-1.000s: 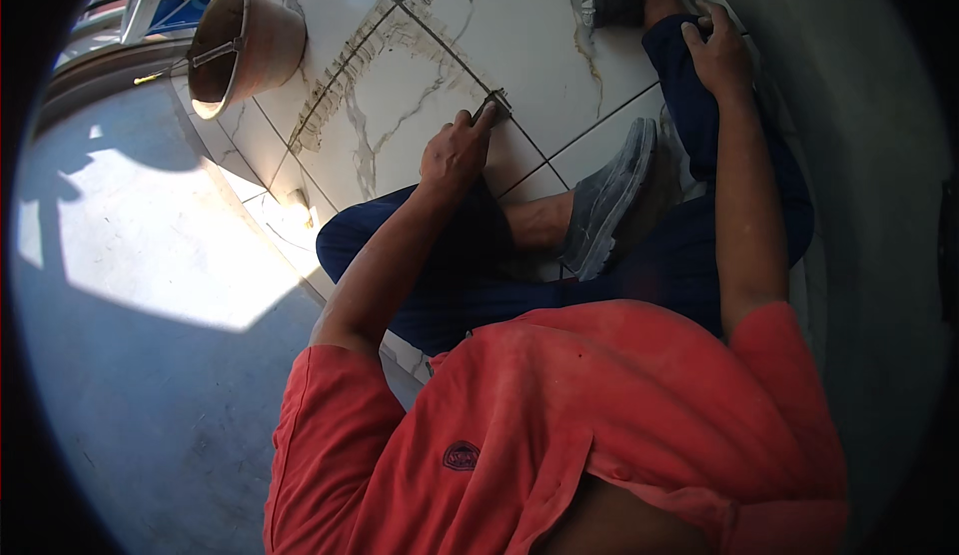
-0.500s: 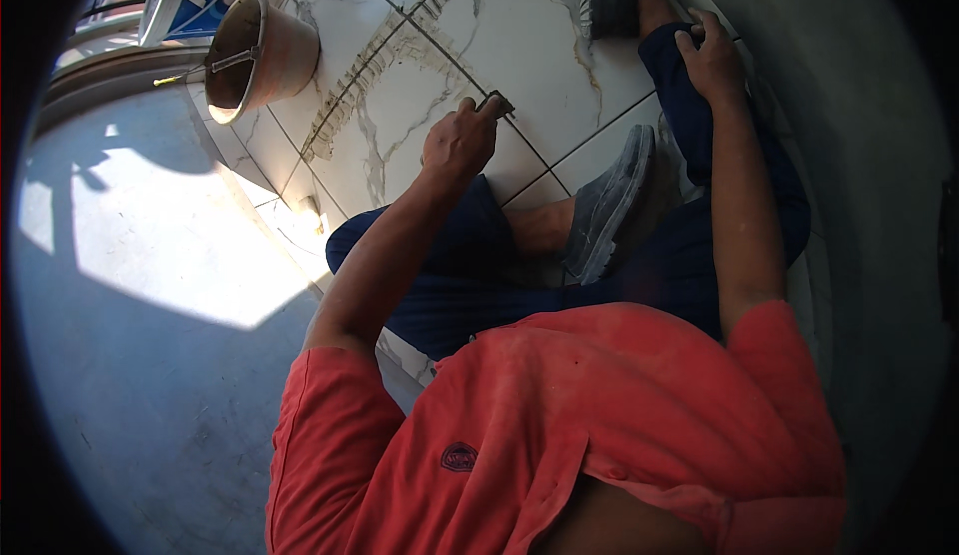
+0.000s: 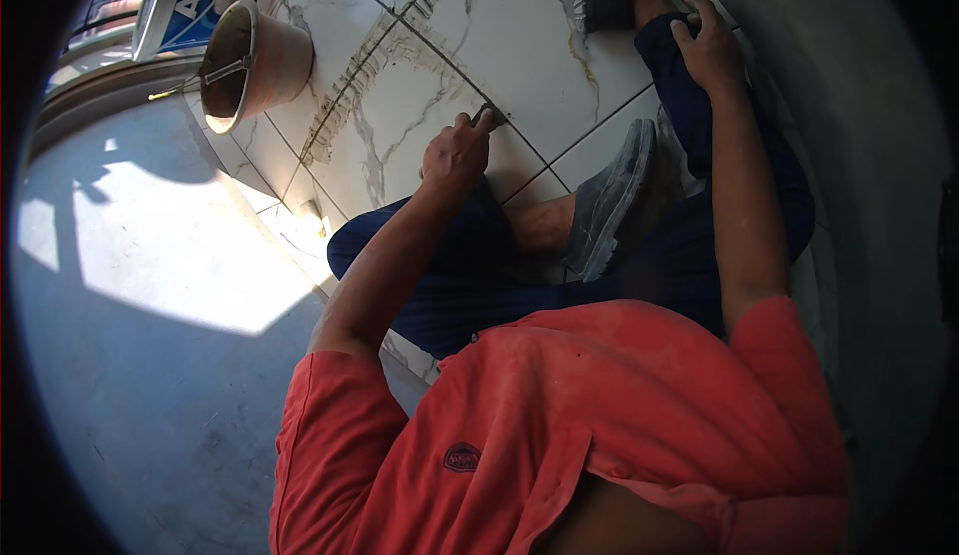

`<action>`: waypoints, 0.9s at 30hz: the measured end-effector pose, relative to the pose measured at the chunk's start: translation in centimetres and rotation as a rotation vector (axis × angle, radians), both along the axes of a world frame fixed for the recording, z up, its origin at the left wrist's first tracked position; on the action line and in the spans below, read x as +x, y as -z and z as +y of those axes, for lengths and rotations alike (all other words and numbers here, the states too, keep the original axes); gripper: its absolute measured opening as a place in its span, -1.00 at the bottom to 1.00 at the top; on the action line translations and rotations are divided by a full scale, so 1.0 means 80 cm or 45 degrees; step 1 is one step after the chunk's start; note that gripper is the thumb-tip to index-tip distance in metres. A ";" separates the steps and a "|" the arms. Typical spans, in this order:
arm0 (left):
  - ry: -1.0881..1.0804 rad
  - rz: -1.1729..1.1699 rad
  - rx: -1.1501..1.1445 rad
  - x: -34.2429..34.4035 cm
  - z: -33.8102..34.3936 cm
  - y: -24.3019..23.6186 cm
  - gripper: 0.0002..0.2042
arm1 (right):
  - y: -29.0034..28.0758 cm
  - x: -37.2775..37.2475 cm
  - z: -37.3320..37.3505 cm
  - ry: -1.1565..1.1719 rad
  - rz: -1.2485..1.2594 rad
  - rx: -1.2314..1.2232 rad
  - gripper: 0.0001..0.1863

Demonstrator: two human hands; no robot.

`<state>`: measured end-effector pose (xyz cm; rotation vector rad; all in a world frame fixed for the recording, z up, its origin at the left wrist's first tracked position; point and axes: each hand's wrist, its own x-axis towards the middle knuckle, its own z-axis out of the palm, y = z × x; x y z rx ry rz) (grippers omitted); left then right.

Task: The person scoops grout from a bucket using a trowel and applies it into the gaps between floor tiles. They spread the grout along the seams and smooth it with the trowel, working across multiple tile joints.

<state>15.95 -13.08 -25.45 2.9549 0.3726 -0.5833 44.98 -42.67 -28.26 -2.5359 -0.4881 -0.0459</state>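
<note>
The left hand (image 3: pixel 456 155) has its grip clamped on a small dark tool (image 3: pixel 487 114), the forefinger stretched along it and the other fingers curled under (most of the tool is covered by the hand, so its full shape cannot be told). The tool's exposed end sits at a dark joint (image 3: pixel 440 53) between white, grey-veined floor tiles (image 3: pixel 534 50). Grey smears (image 3: pixel 350 95) line a crossing joint farther left.

The right hand (image 3: pixel 712 53) has a loose grip, thumb and fingers apart, resting on the dark blue trouser leg (image 3: pixel 681 105) near its upper hem; no tool shows in it. A grey shoe (image 3: pixel 611 200) lies between the two arms. A dirty bucket (image 3: pixel 283 58) is tilted at the left, its mouth turned leftward, just beside a blue-and-white container (image 3: pixel 212 30).
</note>
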 end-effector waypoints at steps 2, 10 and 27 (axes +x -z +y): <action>-0.010 -0.028 0.020 -0.013 0.003 -0.002 -0.72 | -0.002 -0.004 0.005 0.006 0.030 0.016 -0.47; -0.094 -0.123 -0.081 -0.023 0.000 -0.026 -0.60 | 0.002 0.002 -0.008 -0.001 -0.001 -0.012 -0.48; -0.102 -0.076 -0.112 -0.026 -0.004 -0.003 -0.59 | -0.001 0.002 -0.001 0.012 -0.031 -0.052 -0.49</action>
